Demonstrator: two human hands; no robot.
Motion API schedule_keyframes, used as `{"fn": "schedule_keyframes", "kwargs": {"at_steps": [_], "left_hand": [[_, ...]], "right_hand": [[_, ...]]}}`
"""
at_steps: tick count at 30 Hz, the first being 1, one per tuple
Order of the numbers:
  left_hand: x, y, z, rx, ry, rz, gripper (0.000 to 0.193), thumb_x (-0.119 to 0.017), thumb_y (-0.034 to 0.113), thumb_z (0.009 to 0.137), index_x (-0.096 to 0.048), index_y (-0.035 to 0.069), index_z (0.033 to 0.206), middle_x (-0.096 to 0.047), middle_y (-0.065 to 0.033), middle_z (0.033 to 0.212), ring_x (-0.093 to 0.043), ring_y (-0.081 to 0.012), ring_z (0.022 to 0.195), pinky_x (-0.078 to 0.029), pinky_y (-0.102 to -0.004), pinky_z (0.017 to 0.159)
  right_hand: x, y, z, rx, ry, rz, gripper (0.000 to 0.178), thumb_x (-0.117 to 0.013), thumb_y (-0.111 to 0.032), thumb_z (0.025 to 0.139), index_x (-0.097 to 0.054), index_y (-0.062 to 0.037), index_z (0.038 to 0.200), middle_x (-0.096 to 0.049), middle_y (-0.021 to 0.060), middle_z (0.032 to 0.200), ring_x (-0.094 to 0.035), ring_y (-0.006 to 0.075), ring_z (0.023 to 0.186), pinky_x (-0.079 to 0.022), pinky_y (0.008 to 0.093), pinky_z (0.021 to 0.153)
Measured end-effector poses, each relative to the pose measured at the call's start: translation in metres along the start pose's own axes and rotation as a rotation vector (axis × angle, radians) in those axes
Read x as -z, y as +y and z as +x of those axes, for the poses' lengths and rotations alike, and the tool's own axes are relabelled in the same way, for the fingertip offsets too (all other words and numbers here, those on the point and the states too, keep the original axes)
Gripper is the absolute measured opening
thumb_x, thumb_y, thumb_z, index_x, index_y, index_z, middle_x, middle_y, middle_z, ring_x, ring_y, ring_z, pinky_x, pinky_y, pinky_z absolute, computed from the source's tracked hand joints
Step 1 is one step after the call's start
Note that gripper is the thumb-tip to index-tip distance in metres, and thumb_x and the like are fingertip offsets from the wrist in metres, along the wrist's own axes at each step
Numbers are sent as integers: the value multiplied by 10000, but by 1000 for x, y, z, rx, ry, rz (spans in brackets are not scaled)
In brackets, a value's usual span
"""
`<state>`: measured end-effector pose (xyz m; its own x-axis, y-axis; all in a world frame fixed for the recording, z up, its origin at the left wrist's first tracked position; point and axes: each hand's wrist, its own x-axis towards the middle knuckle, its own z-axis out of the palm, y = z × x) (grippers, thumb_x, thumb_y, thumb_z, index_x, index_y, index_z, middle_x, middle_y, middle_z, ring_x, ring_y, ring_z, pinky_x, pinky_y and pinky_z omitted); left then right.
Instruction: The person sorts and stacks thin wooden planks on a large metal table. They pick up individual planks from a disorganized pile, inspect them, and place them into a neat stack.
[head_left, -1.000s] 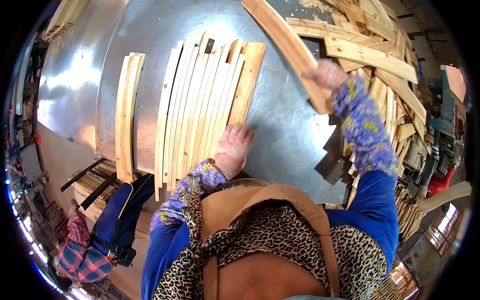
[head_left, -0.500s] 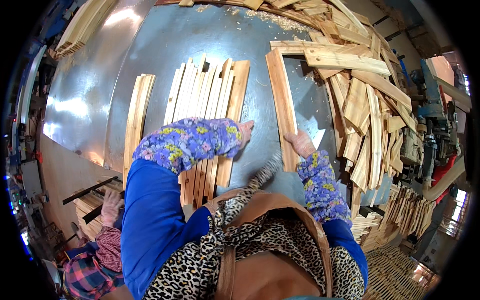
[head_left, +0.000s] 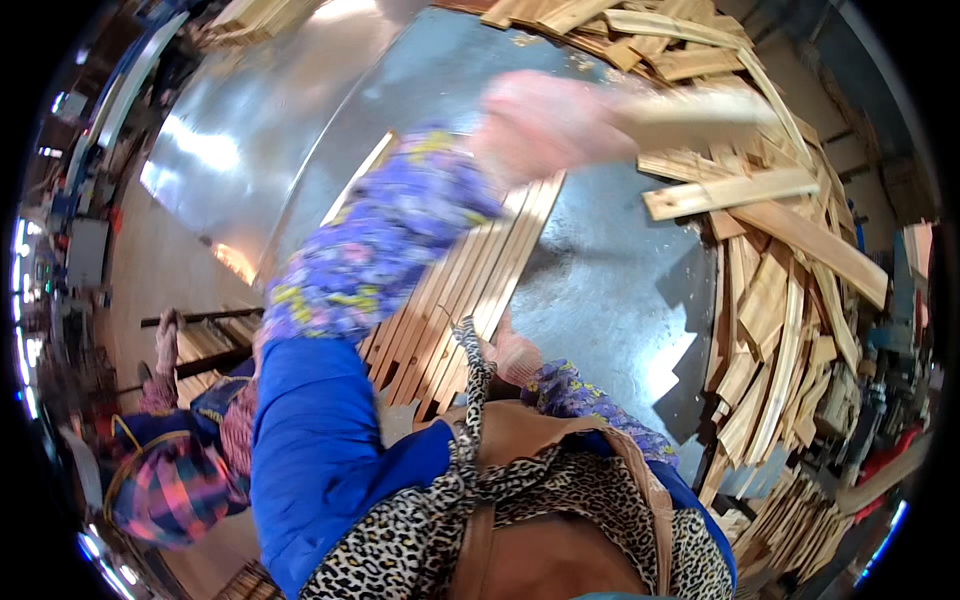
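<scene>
My left hand (head_left: 545, 130), smeared by motion, reaches far across the metal tabletop. Its fingers are closed round one end of a pale wooden board (head_left: 700, 118), also blurred. Below that arm, a row of narrow wooden strips (head_left: 455, 290) stands side by side, partly covered by the flowered sleeve. At the near right end of this row is my right hand (head_left: 515, 355), touching the strips there with a finger stretched along their side. Part of that hand is hidden near my apron.
A tall heap of loose boards (head_left: 770, 290) lines the right side of the metal table (head_left: 600, 270). More boards (head_left: 250, 22) are stacked at the far left. On the left, a person in a plaid garment (head_left: 180, 490) is by another wood stack (head_left: 215, 350).
My left hand has swung far and right from beside the strips and now holds a board. My right hand has moved left to the row; the upright board it held no longer stands apart.
</scene>
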<state>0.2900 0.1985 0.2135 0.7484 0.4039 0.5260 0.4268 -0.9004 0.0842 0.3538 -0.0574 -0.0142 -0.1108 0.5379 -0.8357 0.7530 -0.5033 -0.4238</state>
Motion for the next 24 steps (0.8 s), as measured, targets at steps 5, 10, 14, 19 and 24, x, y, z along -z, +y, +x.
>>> {"fn": "schedule_keyframes", "kwargs": {"at_steps": [5, 10, 14, 19, 24], "left_hand": [[-10, -128, -177, 982, -189, -225, 596, -591, 420, 1057, -622, 88, 1551, -759, -259, 1266, -705, -399, 1219, -523, -455, 1086], [-12, -163, -326, 1271, -289, -297, 587, -532, 381, 1113, -609, -51, 1505, -715, -266, 1403, -675, -392, 1303, -530, -440, 1095], [-1, -159, -345, 1315, -655, 138, 635, -550, 465, 1089, -573, 45, 1565, -643, -316, 1439, -636, -454, 1340, -504, -472, 1146], [-46, -122, -216, 997, -208, 183, 614, -670, 358, 1031, -587, 35, 1547, -654, -292, 1425, -620, -447, 1347, -486, -488, 1166], [-148, -44, -1, 460, -163, -293, 621, -798, 298, 937, -645, 17, 1469, -663, -264, 1428, -620, -450, 1334, -482, -507, 1162]], "right_hand": [[21, 117, 40, 427, 371, 788, 950, -606, -607, 1064, -320, 52, 1685, -601, 312, 1540, -552, 398, 1479, -450, 438, 1199], [204, 165, 13, 33, 1144, 785, 829, -702, -515, 1056, -449, 23, 1634, -633, 204, 1509, -597, 293, 1403, -495, 408, 1154], [315, 194, 31, 158, 815, 1627, 861, -725, -639, 1003, -478, -111, 1636, -633, 118, 1226, -613, 216, 1064, -531, 417, 911], [372, 222, 94, 409, 891, 1980, 873, -761, -671, 962, -477, -157, 1608, -631, 120, 1410, -633, 285, 1237, -566, 552, 928], [393, 220, 96, 347, 1407, 1985, 775, -831, -498, 964, -584, 5, 1499, -709, 147, 1366, -658, 319, 1294, -528, 481, 1097]]}}
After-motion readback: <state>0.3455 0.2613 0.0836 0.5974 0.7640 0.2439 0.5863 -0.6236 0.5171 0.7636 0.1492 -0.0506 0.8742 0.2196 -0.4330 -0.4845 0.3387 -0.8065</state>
